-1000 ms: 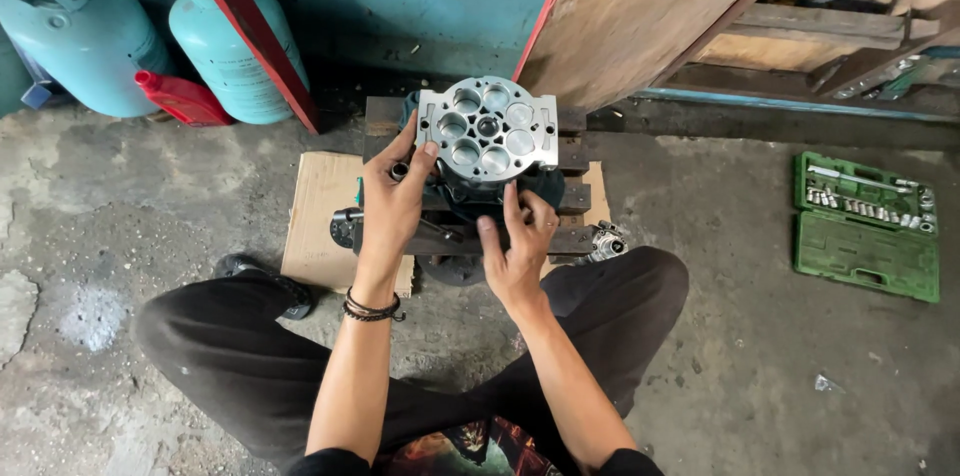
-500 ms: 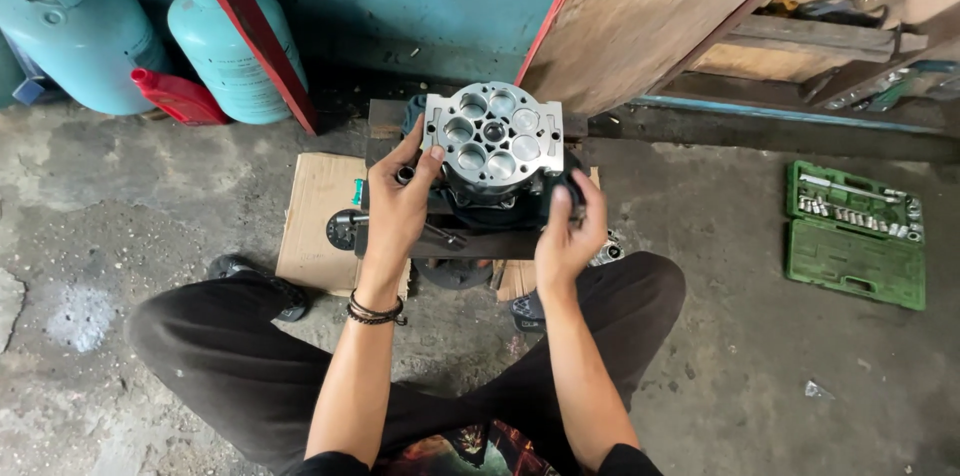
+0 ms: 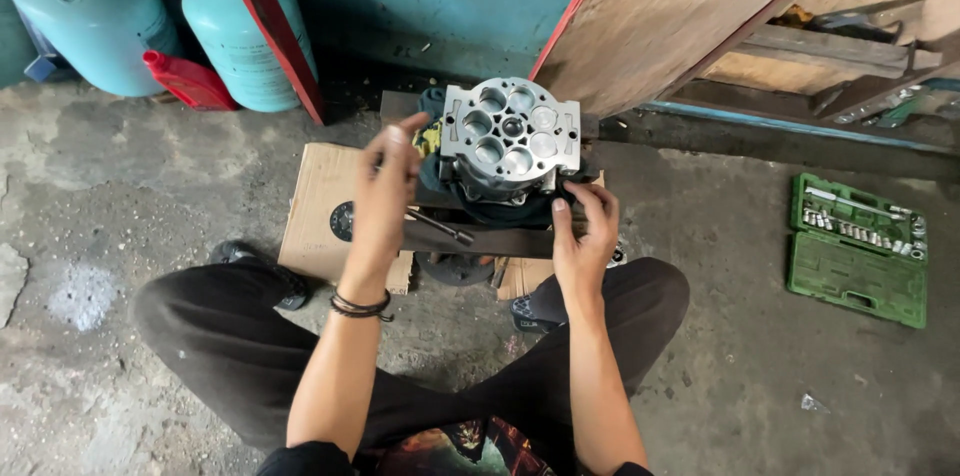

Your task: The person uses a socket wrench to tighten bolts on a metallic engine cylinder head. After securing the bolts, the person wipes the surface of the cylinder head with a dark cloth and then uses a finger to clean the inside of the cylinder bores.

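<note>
Gripping the metal block (image 3: 510, 136) low on its right side with your right hand (image 3: 583, 236); left hand (image 3: 385, 191) raised beside it, fingers loosely curled, empty, above cardboard (image 3: 320, 206).

A stained concrete floor (image 3: 150, 266) carried flattened cardboard (image 3: 318, 198), an open green socket set (image 3: 858, 248) (off to one side), two teal gas cylinders (image 3: 245, 36) and a red container (image 3: 188, 82).

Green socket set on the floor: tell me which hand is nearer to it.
Right. The right hand grips the metal block's base, on the side toward the socket set; the left hand is on the block's far side.
</note>
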